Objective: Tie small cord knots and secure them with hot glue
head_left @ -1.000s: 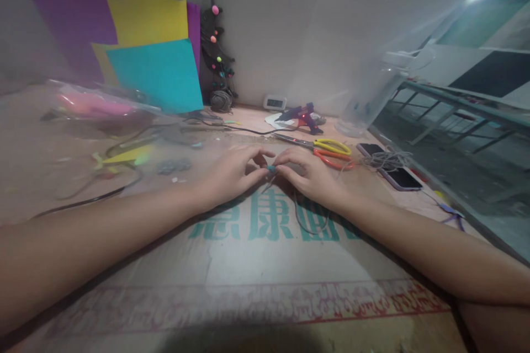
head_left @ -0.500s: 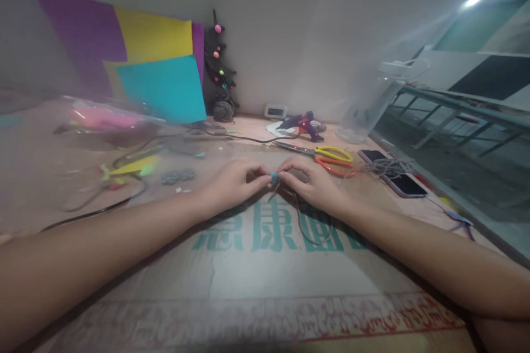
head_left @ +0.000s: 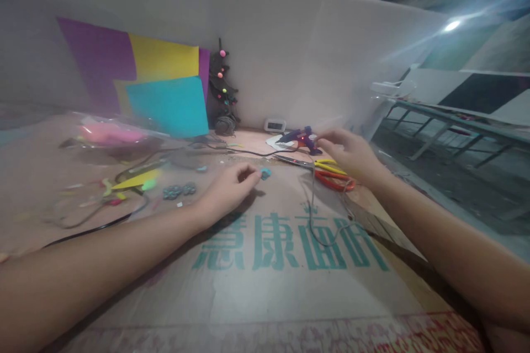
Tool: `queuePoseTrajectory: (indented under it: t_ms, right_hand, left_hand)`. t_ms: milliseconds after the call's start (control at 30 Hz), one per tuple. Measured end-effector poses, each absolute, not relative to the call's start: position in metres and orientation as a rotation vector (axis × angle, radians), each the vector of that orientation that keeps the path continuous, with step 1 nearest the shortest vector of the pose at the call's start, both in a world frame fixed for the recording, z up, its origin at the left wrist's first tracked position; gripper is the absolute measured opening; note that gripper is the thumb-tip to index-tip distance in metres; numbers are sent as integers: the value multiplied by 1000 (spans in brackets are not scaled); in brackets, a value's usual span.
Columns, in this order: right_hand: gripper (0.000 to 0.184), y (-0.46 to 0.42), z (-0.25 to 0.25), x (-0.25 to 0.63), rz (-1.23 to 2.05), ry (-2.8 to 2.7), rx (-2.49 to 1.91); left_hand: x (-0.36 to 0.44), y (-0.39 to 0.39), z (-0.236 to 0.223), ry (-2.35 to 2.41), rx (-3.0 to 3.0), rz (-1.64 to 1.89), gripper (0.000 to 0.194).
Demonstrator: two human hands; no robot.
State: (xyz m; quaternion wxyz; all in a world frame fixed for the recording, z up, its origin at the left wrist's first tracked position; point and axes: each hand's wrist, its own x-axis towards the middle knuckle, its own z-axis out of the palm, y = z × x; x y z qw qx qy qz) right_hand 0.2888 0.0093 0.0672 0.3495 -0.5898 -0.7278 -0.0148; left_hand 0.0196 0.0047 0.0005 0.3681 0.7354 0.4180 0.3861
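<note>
My left hand (head_left: 234, 190) pinches a small teal piece (head_left: 265, 173) between thumb and fingertips, just above the table. Raised at the right, my right hand (head_left: 345, 151) has its thumb and fingers drawn together beside a dark glue gun (head_left: 301, 138) with a red light. A thin grey cord (head_left: 311, 193) rises toward those fingertips, and its lower part loops down on the tabletop. The exact grip at the fingertips is blurred. Scissors (head_left: 333, 177) with yellow and orange handles lie below my right hand, partly behind it.
Several small grey-teal pieces (head_left: 179, 191) lie left of my left hand. Beyond are a clear bag with pink contents (head_left: 110, 133), coloured sheets (head_left: 165, 105), a small decorated tree (head_left: 223, 88) and a white digital display (head_left: 275, 125). A black cable (head_left: 95, 226) crosses the left.
My right hand has left the teal piece and moved up and right, drawing the grey cord upward. My left hand keeps the teal piece and has shifted slightly left. The view has tilted up.
</note>
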Motion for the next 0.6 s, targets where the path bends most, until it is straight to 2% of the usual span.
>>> queuePoseTrajectory:
  t_ms: [133,200,300,367,533,600]
  right_hand:
    - [26,12,79,304,6,-1763,-1644]
    - [27,6,85,306,213,-1840,-1609]
    - [30,-9,97,302,697,-2152,-1399]
    - [36,-21,105,296,797,-2332,-1270]
    - [34,-38,107,279,150,-2292,-1422]
    - [25,-37,103,275,-21,-2215,-1443]
  left_hand:
    - [18,8,0,1091,1869,1072,22]
    - [18,7,1,1071,1849,1035,22]
    - [19,4,3,1068,1858,1010,22]
    - [19,3,4,1095,1914,1009,22]
    - [19,2,6,1092,1962,983,24]
    - [19,1,7,1075,1959,988,24]
